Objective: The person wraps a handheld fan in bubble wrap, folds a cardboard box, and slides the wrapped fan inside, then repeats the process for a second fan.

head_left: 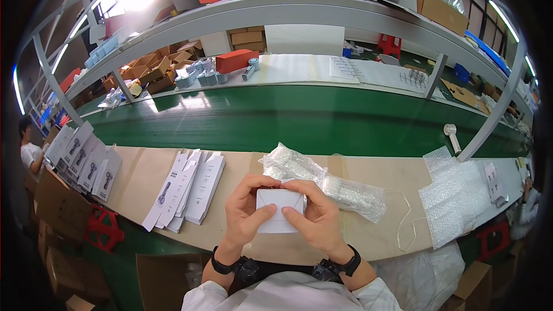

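A small white box point(279, 210) is between my two hands at the near edge of the table, with one end turned up toward me. My left hand point(249, 207) wraps round its left side, the thumb pressed on the upper face. From the other side my right hand point(314, 210) closes on it, its thumb on that same face and its fingertips meeting the left ones at the far edge. Behind the hands lies a clear bubble-wrap bundle point(351, 196). Left of them, flat white printed cartons point(184, 190) rest in overlapping piles.
A green conveyor belt point(242, 118) runs beyond the tan table point(132, 164), under a grey overhead shelf point(271, 8). More white cartons point(92, 161) stand at the far left. A bubble-wrap sheet point(452, 196) lies right; a white handheld device point(452, 137) rests on the belt.
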A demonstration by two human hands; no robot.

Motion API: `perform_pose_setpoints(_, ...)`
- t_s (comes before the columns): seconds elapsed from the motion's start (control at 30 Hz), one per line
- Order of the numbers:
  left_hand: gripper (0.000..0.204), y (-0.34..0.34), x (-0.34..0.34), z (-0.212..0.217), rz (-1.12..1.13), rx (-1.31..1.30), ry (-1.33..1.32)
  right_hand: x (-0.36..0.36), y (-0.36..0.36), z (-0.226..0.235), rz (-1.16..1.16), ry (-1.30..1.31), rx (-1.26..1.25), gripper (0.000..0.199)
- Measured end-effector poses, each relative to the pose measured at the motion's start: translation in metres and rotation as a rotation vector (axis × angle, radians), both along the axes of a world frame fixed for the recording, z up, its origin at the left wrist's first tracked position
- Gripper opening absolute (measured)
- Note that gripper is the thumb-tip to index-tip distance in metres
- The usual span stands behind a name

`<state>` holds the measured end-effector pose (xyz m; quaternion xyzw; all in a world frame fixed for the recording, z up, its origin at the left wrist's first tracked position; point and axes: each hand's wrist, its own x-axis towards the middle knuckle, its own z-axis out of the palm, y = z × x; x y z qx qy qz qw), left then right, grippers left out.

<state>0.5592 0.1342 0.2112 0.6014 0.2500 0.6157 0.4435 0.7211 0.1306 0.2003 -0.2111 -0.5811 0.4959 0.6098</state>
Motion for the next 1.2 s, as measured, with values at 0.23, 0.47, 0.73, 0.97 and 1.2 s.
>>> perform_pose_setpoints(0.23, 0.030, 0.004, 0.002, -0.004, 0.029, -0.063, -0.027, -0.001, 0.001, -0.002, -0.173, -0.167, 0.071, 0.037)
perform_pose_setpoints(0.47, 0.028, 0.008, 0.000, -0.007, -0.005, -0.093, -0.040, -0.007, 0.000, -0.005, -0.326, -0.246, 0.117, 0.034)
perform_pose_setpoints(0.73, 0.028, 0.009, 0.001, -0.008, -0.017, -0.094, -0.038, -0.007, 0.004, -0.008, -0.297, -0.198, 0.062, 0.031)
perform_pose_setpoints(0.97, 0.029, 0.011, 0.000, -0.007, -0.011, -0.100, -0.051, -0.010, 0.005, -0.011, -0.282, -0.161, 0.040, 0.032)
perform_pose_setpoints(1.2, 0.042, 0.012, -0.005, -0.011, -0.030, -0.022, 0.027, -0.008, 0.004, -0.007, -0.181, -0.048, -0.022, 0.031)
